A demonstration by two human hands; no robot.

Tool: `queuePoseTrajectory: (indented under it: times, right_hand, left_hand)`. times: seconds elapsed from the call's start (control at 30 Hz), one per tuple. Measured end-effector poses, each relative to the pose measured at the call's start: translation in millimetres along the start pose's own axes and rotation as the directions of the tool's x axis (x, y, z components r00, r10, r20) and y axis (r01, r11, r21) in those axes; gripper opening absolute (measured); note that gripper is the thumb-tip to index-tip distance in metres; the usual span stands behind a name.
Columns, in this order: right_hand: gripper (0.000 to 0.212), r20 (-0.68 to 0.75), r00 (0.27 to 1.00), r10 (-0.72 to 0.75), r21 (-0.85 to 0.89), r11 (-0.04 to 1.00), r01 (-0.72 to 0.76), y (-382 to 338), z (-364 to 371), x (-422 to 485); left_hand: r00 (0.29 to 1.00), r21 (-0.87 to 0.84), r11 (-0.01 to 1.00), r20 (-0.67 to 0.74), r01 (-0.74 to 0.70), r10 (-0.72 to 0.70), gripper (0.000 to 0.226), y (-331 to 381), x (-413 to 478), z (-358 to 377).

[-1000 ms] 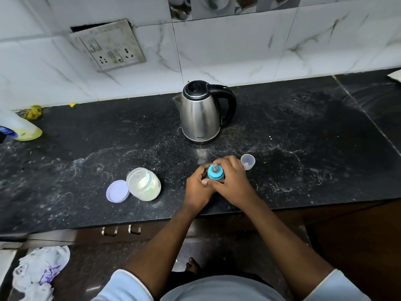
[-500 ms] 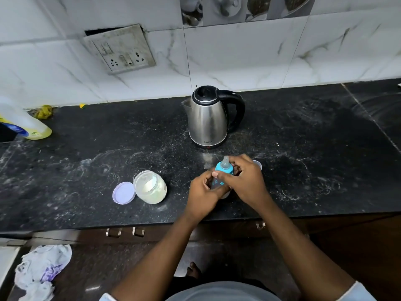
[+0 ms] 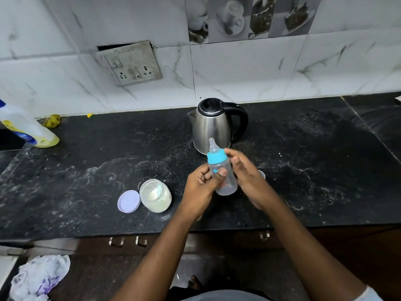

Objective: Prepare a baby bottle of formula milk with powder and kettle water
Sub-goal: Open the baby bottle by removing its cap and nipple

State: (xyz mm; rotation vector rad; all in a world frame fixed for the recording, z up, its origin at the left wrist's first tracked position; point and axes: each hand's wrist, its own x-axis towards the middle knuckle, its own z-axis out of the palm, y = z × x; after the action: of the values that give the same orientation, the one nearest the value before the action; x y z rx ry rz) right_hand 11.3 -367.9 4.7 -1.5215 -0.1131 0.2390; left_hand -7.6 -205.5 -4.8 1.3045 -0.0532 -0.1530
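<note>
Above the counter's (image 3: 86,166) front edge, near its middle, your left hand (image 3: 200,189) clamped the baby bottle (image 3: 226,184) round its clear body, thumb across the front, holding it slightly tilted. Your right hand (image 3: 247,179) lay just beside it, fingers loosely spread and gripping nothing, tips near the blue collar (image 3: 216,156). The bottle looked empty, with teat (image 3: 212,144) and collar screwed on. Judged step: opening the bottle; the next move would call for twisting that collar off against a firm left grip. Left of your hands stood the open powder jar (image 3: 155,195), its lilac lid (image 3: 128,200) just beside it. Toward the back edge stood the kettle (image 3: 213,124), lid down.
</note>
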Motion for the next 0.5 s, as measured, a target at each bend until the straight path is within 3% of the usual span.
queuePoseTrajectory:
  times: [0.17, 0.23, 0.33, 0.43, 0.5]
  right_hand:
    - [0.070, 0.099, 0.994, 0.048, 0.454, 0.887, -0.088, 14, 27, -18]
    - [0.078, 0.143, 0.984, 0.105, 0.546, 0.821, -0.166, 12, 30, -20]
    - [0.072, 0.342, 0.931, 0.126, 0.626, 0.708, -0.325, 5, 31, -25]
    - [0.072, 0.472, 0.875, 0.112, 0.651, 0.624, -0.432, 4, 32, -24]
    - [0.072, 0.515, 0.851, 0.104, 0.632, 0.624, -0.459, 4, 35, -23]
  left_hand:
    - [0.999, 0.301, 0.953, -0.005, -0.039, 0.043, 0.047, 13, 9, 1]
    - [0.998, 0.100, 0.994, 0.010, 0.054, -0.055, 0.049, 26, 13, -2]
    - [0.968, -0.176, 0.978, 0.240, 0.115, -0.071, 0.056, 48, 20, -13]
    - [0.871, -0.204, 0.967, 0.490, 0.152, -0.034, 0.088, 63, 30, -17]
    - [0.811, -0.144, 0.978, 0.583, 0.148, -0.037, 0.093, 68, 34, -10]
